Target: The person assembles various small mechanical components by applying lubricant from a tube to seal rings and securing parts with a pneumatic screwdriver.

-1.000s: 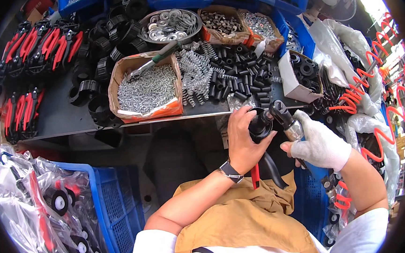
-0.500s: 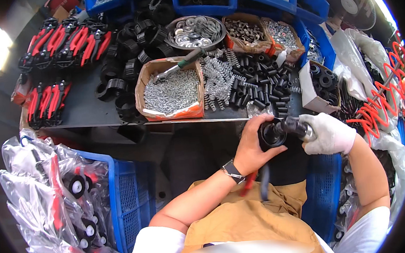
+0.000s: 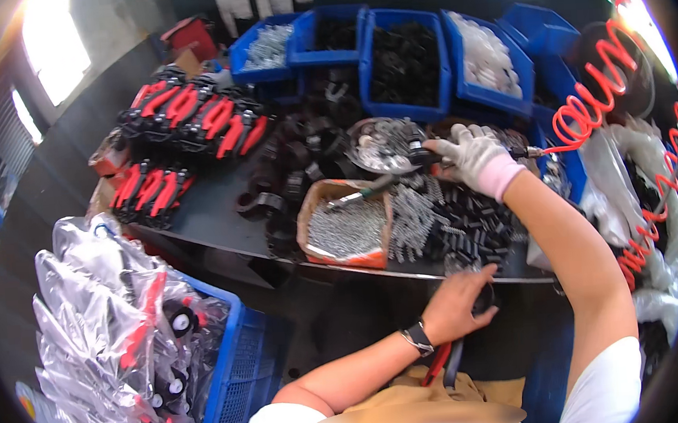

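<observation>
My bare left hand (image 3: 462, 307), with a watch on its wrist, curls around a black round part (image 3: 484, 299) just off the near edge of the bench. A red handle (image 3: 438, 363) and a grey one hang below this hand, seemingly from the same piece. My gloved right hand (image 3: 473, 157) is raised over the bench, closed round a dark air tool (image 3: 519, 152) joined to a red coiled hose (image 3: 584, 120). The tool's black head pokes out beside the metal bowl of washers (image 3: 381, 144). The glove hides most of the tool's body.
An open carton of screws (image 3: 347, 233) carries a green-handled ratchet (image 3: 361, 192). Springs (image 3: 413, 220) and black sleeves (image 3: 469, 222) lie beside it. Red-handled tools (image 3: 191, 116) are piled at left, blue bins (image 3: 406, 65) stand behind, and a blue crate (image 3: 236, 368) holds bagged tools.
My right hand has risen away from the black part, out over the bench with the air tool. My left hand still holds the part. The view has tilted up and shifted left.
</observation>
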A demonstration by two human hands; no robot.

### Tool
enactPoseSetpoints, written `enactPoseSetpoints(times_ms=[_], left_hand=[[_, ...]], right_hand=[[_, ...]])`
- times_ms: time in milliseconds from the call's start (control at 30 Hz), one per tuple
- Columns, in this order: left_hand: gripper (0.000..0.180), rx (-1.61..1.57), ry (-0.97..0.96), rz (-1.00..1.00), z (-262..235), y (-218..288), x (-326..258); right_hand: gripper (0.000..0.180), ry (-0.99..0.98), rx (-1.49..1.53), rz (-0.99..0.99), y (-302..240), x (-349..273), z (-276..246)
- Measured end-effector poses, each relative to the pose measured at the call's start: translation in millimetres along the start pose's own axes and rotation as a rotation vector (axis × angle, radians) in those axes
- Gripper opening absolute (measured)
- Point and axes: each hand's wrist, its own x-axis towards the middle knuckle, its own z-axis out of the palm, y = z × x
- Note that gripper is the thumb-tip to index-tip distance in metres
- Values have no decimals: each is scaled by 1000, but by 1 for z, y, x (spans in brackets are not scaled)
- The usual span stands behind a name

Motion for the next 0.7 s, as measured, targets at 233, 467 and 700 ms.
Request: enactPoseSetpoints(times_ms=[233, 467, 700], left_hand=[[73, -21, 17, 11, 14, 0, -1], [73, 25, 65, -44, 5, -12, -11], [66, 54, 138, 35, 19, -8, -6]], right_hand=[[58, -226, 103, 81, 65, 35, 75], [8, 99, 96, 282, -25, -119, -34], [34, -872, 561, 421, -86, -285, 176]])
